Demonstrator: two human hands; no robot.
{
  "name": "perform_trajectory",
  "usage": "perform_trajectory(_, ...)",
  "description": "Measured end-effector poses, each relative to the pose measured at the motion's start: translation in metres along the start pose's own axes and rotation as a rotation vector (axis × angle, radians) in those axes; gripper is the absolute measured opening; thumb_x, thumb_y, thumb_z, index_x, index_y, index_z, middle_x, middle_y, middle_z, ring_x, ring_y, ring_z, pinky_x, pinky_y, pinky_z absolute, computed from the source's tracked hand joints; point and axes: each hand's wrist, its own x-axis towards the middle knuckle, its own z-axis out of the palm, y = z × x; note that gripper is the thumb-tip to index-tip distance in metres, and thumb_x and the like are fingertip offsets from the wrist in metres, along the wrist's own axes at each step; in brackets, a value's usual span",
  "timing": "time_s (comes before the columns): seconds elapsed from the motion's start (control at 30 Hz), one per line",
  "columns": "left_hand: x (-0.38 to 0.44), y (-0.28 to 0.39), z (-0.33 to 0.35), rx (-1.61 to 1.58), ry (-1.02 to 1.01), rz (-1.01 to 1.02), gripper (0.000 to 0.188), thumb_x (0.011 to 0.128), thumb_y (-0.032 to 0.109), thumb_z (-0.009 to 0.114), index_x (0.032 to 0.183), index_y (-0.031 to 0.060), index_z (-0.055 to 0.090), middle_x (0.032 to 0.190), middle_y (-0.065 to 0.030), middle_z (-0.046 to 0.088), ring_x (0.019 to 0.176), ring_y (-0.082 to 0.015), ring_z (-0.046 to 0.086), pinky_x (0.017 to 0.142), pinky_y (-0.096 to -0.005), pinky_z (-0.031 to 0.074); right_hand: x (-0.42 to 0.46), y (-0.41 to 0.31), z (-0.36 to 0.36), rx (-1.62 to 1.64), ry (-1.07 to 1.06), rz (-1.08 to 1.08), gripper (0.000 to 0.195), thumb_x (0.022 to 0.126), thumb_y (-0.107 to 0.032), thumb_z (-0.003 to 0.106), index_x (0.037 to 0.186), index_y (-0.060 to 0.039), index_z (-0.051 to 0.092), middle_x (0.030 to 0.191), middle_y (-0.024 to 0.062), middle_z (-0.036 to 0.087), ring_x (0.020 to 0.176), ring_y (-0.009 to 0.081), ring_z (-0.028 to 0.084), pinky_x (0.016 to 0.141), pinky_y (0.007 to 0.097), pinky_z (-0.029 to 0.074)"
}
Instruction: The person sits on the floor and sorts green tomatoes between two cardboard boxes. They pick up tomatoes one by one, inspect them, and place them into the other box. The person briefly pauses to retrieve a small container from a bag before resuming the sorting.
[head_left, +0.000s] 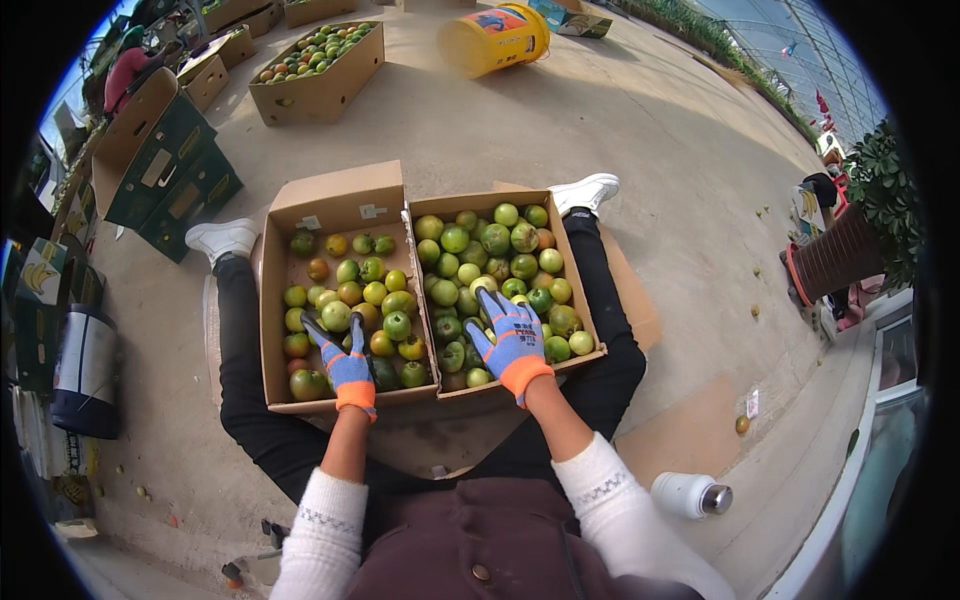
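Two open cardboard boxes stand side by side between my legs, both with green and reddish tomatoes. My left hand (346, 364), in a blue glove with an orange cuff, reaches into the left box (339, 196). Its dark fingertips are spread at either side of a pale green tomato (336, 316); whether they grip it is unclear. Over the fuller right box (480, 196), my right hand (514, 337) wears a matching glove. Its fingers rest among the tomatoes near a pale one (484, 283), and the palm hides what lies beneath.
Ahead are a filled tomato box (315, 94) and a tipped yellow bucket (499, 37). Stacked green cartons (165, 165) stand at left, with a person (127, 71) beyond. A white bottle (690, 495) lies at right, near flat cardboard (682, 431). A potted plant (836, 251) leans farther right.
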Motion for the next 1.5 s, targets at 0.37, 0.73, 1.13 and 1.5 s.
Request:
perform_trajectory(0.37,-0.008,0.031,0.010,0.397,-0.250,0.430,0.084,0.080,0.019,0.072,0.149,0.0032,0.027,0.119,-0.0182,0.058,0.111,-0.0341,0.052,0.100,-0.0448,0.037,0.054,0.047,0.037,-0.177,-0.141,0.043,0.066,0.087,-0.037,0.064,0.145,-0.0230,0.036,0.139,0.0144,0.049,0.127,0.0310,0.045,0.112,0.0433,0.025)
perform_trajectory(0.73,-0.015,0.057,0.001,0.536,-0.643,0.917,0.079,0.068,0.034,0.077,0.136,0.0062,0.048,0.135,-0.0126,0.050,0.129,-0.0321,0.043,0.113,-0.0504,0.027,-0.016,-0.043,0.011,0.953,-0.047,-0.056,0.039,0.087,-0.023,0.068,0.119,-0.0018,0.061,0.110,0.0179,0.066,0.103,0.0302,0.062,0.091,0.0370,0.047)
perform_trajectory(1.13,0.006,-0.015,0.002,0.021,0.086,0.011,0.084,0.088,0.011,0.067,0.153,0.0047,0.013,0.150,-0.0161,0.035,0.134,-0.0246,0.037,0.111,-0.0340,0.028,0.034,0.025,0.003,-0.331,0.033,-0.027,0.046,0.091,-0.028,0.055,0.135,-0.0179,0.051,0.135,0.0098,0.053,0.124,0.0298,0.048,0.111,0.0495,0.023)
perform_trajectory(1.5,-0.007,0.037,0.004,0.524,-0.233,0.550,0.080,0.082,0.025,0.070,0.146,-0.0005,0.029,0.134,-0.0185,0.050,0.123,-0.0358,0.045,0.110,-0.0480,0.027,0.029,0.042,0.004,-0.185,-0.002,0.106,0.045,0.087,-0.023,0.062,0.131,-0.0147,0.055,0.128,0.0105,0.055,0.113,0.0315,0.052,0.100,0.0443,0.038)
